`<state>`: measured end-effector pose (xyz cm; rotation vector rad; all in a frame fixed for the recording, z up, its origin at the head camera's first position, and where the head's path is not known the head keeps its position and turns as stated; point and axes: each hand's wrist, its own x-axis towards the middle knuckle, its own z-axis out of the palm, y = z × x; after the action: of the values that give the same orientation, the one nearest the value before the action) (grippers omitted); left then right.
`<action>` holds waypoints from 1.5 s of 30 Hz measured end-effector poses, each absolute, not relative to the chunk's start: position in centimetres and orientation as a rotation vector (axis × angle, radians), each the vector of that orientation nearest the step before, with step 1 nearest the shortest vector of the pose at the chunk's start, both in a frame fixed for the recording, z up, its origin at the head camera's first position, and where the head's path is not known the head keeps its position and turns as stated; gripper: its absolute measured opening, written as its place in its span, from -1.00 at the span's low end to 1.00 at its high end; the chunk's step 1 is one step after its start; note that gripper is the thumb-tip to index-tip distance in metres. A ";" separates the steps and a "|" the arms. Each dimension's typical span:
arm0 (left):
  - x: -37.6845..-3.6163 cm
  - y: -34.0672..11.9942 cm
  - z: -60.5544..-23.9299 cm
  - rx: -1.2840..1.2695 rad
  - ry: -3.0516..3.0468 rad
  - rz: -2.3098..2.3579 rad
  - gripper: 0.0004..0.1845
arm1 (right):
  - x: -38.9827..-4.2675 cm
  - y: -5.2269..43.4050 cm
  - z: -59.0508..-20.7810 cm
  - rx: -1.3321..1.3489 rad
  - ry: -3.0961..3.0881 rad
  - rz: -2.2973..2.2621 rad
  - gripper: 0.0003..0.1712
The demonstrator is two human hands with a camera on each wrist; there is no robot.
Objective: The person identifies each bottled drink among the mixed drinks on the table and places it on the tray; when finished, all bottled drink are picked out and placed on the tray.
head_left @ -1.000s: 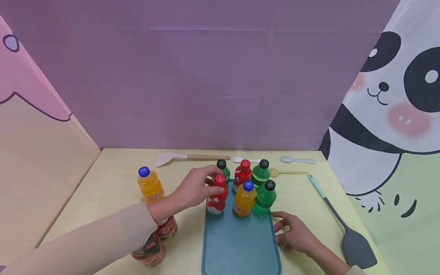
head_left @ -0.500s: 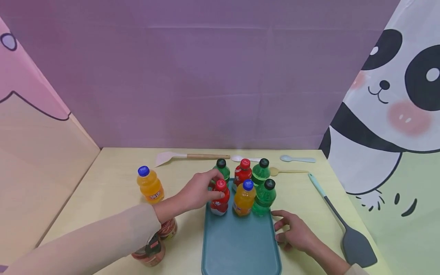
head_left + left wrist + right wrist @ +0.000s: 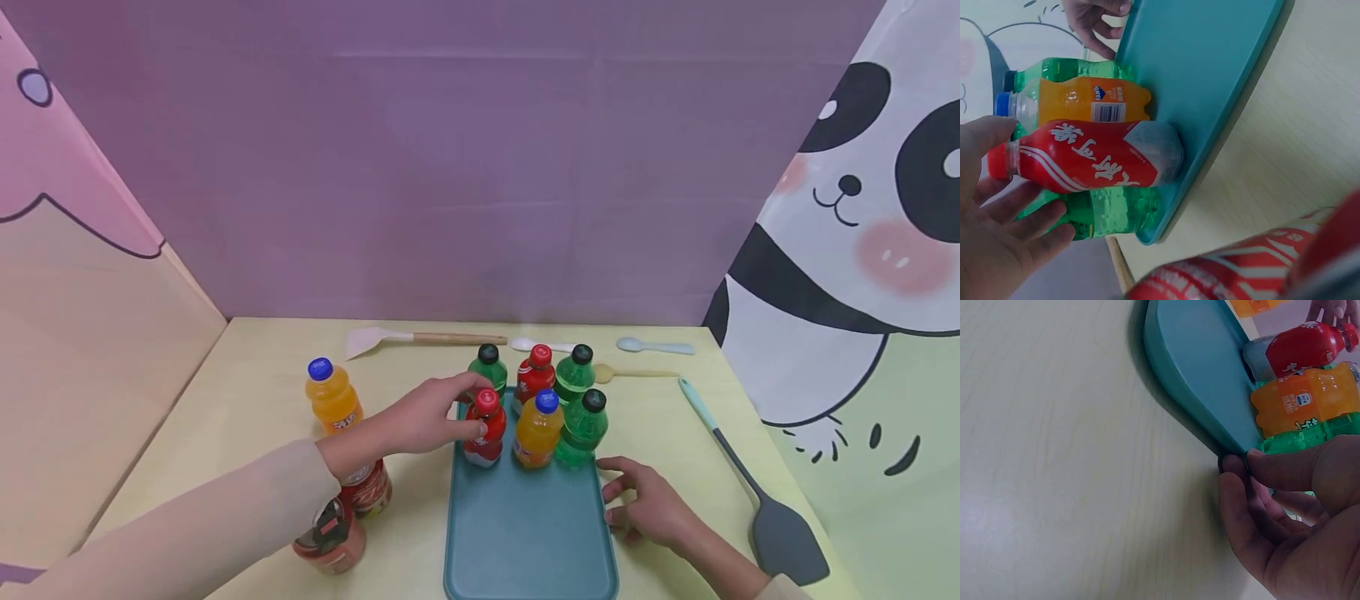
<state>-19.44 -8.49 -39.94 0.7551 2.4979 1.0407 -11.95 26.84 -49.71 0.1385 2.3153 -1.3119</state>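
A red-labelled cola bottle (image 3: 486, 447) stands upright at the left side of a teal tray (image 3: 531, 529). My left hand (image 3: 427, 414) is around its red cap and neck, fingers spread and loosely extended; the thumb (image 3: 999, 130) lies by the cap. On the tray's right rim my right hand (image 3: 651, 506) pinches the edge between thumb (image 3: 1282, 470) and fingers. Beside the cola bottle is an orange soda bottle (image 3: 537, 433), then a green bottle (image 3: 583, 432). Behind them are another red bottle (image 3: 535, 379) and two green bottles, one (image 3: 574, 377) at the right.
Left of the tray stand an orange bottle (image 3: 334, 400), a red-labelled container (image 3: 369, 492) and a dark-lidded jar (image 3: 330, 546), partly behind my left arm. A wooden-handled spatula (image 3: 457, 339) and small spoons lie at the back. A grey turner (image 3: 787, 537) lies at the right.
The cola bottle has come right and down onto the tray and stands still there. My left fingers have loosened and drawn slightly left of it. My right hand stays at the rim.
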 end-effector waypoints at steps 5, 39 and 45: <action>-18.6 -9.8 -39.2 0.777 2.579 0.972 -0.34 | -11.8 26.9 -50.0 0.136 2.300 -1.317 -0.16; -20.1 -26.7 -41.7 0.220 2.665 1.256 0.07 | -11.8 27.0 -49.6 0.122 2.307 -1.315 -0.16; -19.9 -26.8 -43.1 0.195 2.678 1.287 -0.12 | -11.8 27.0 -49.6 0.119 2.309 -1.312 -0.17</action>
<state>-19.95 -26.81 -43.07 0.1954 2.6780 1.2870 -11.81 26.99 -49.57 0.1192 2.3092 -1.3124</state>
